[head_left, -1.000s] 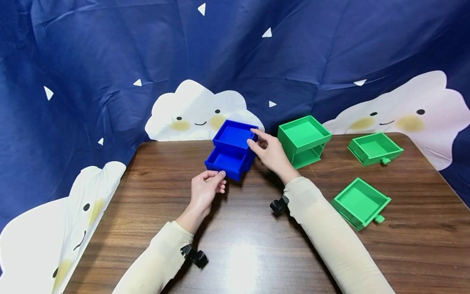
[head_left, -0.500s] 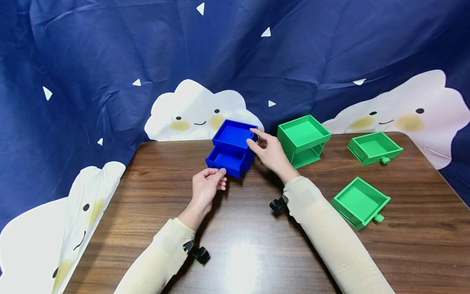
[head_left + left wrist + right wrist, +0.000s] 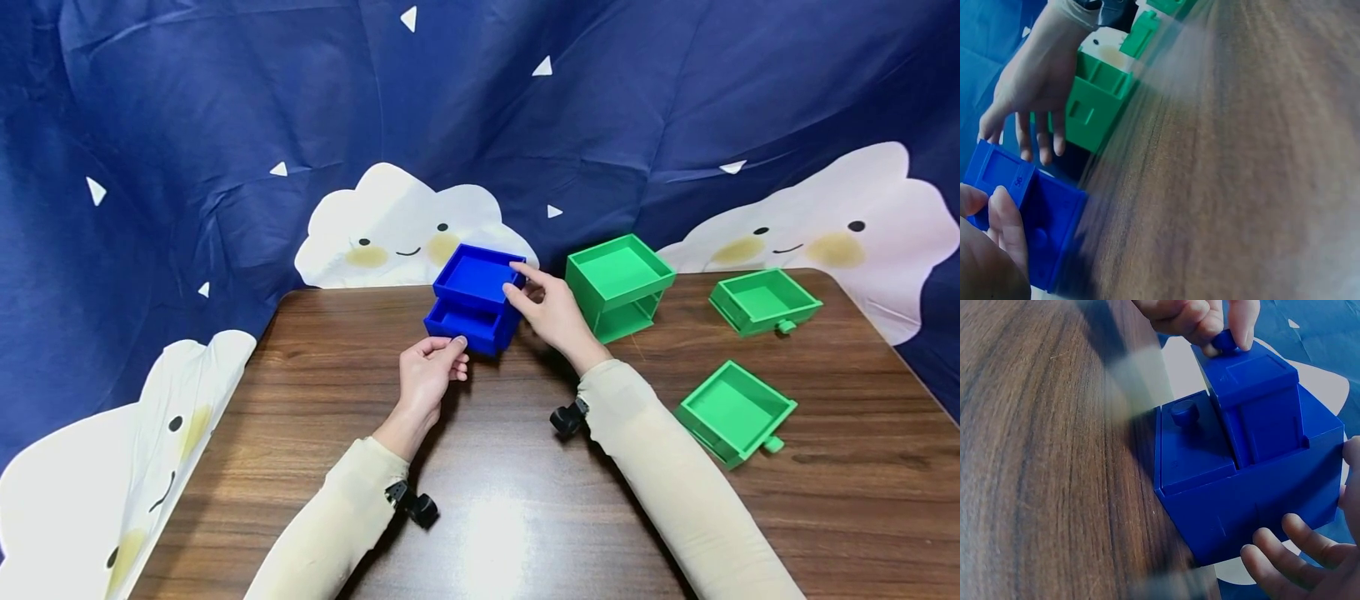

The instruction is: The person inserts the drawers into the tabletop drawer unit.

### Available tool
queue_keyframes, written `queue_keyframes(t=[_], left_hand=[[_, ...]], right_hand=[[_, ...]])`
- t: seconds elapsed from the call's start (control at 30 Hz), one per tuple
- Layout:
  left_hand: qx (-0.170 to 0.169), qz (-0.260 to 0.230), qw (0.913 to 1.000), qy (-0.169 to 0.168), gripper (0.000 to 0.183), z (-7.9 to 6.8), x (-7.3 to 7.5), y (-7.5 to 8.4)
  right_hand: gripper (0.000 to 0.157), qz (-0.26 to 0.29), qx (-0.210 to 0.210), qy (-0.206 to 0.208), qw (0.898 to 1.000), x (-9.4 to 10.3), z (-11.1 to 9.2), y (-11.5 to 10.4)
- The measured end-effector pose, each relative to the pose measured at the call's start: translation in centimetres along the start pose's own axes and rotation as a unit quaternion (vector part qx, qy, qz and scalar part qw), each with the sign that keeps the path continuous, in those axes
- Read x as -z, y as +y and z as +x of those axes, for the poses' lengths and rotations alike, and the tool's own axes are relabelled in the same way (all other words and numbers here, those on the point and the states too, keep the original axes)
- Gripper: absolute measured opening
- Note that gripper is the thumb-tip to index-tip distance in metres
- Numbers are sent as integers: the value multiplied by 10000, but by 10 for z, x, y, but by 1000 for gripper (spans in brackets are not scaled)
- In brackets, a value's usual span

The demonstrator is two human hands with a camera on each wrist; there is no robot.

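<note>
A small blue cabinet (image 3: 480,275) with a shallow tray top stands near the table's back edge. Its upper drawer (image 3: 1260,419) sticks partway out at the front; the lower drawer (image 3: 1194,447) sits flush, with a round knob. My left hand (image 3: 429,375) pinches the upper drawer's knob (image 3: 1225,340) between thumb and fingers. On the cabinet's right side, my right hand (image 3: 555,317) touches the top rim with thumb and forefinger, while its other fingers (image 3: 1279,550) extend loosely along the side wall.
Right of the blue cabinet stands a green cabinet (image 3: 622,271) with an open front. Farther right lie two loose green drawers, one at the back (image 3: 767,298) and one nearer (image 3: 738,410). A dark blue cloud-patterned cloth (image 3: 480,100) hangs behind the wooden table (image 3: 322,400).
My left hand has moved slightly away from me, and the blue upper drawer has slid farther into its cabinet. The right hand has stayed in place on the cabinet.
</note>
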State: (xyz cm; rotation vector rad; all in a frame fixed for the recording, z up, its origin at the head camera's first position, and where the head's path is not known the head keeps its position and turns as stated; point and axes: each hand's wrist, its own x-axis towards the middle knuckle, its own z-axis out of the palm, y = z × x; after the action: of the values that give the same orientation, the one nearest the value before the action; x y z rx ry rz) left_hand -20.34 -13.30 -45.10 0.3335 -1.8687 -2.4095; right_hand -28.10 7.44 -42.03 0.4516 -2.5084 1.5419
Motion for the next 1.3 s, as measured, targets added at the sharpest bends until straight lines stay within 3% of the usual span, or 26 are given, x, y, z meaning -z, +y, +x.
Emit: queue_keyframes(t=[0.73,1.3], left_hand=[[-46,-10,10000,-52,17,16,-10,-1],[101,-99,9999,-89,21,26,-16,1]], right_hand=[[46,133,-49,38,9999,-1,-1,0],[47,100,-19,54,9999,-1,-1,0]])
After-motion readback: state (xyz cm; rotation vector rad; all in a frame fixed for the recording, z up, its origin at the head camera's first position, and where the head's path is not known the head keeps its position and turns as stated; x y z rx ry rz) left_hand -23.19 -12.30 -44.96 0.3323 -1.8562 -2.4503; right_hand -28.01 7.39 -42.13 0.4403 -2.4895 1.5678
